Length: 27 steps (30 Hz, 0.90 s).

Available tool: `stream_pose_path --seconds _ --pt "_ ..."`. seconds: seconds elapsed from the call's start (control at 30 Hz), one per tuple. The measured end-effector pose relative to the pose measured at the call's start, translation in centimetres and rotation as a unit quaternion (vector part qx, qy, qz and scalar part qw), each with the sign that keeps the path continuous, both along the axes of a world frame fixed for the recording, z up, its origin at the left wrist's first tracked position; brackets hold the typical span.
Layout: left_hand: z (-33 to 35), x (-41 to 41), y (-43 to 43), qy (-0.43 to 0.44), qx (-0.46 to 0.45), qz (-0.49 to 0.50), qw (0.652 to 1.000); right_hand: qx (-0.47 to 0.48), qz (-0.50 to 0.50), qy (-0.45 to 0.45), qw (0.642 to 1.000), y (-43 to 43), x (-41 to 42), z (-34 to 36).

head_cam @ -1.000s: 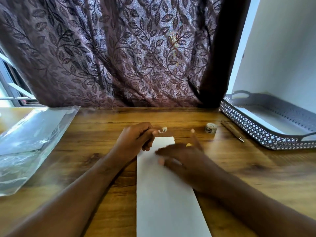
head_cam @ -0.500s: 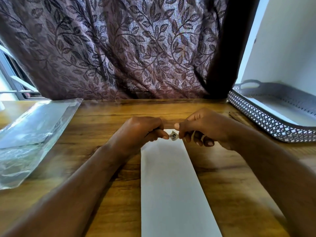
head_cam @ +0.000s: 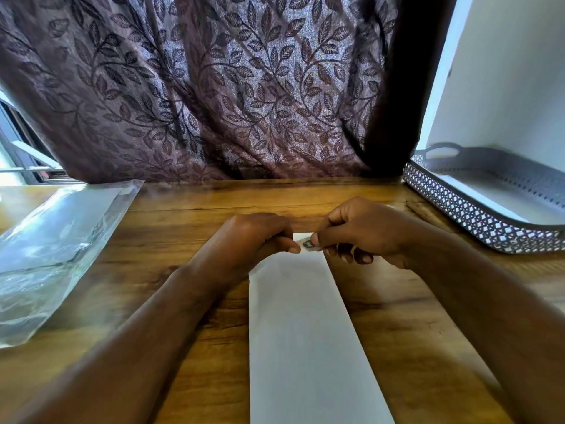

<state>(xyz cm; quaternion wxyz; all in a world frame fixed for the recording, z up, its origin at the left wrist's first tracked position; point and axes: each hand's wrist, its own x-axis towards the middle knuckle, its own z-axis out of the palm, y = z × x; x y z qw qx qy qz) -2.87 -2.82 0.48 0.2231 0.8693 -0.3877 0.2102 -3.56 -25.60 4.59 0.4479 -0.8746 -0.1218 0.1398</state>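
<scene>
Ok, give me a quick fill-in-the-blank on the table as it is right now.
1. The left hand and right hand pinch a bit of tape over the paper's ____ end.
2. The tray sits at the table's ____ side.
3. The plastic bag lies on the ____ side.
4. The curtain shows a pattern of ____.
Missing words: far; right; left; leaves.
</scene>
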Motion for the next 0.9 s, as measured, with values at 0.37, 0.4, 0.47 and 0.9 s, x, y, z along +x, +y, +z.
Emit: stream_pose_path --seconds 0.37,0.4,0.47,0.9 --pt "-1.3 1.0 -0.2 0.081 0.083 0.121 0.986 0.040 -0.160 0.002 0.986 -0.3 3.5 -1.4" --pt "-1.5 1.1 -0.2 0.085 0.087 0.123 0.985 0.031 -0.160 0.002 0.987 -0.1 3.6 -1.5" --pt "-1.7 1.2 -0.3 0.093 0.092 0.127 0.983 0.005 -0.158 -0.002 0.987 0.6 3.7 -1.8" --pt "-1.8 1.4 -0.6 0.089 0.099 0.177 0.975 -0.132 -0.141 -0.038 0.981 3.2 5.4 -3.1"
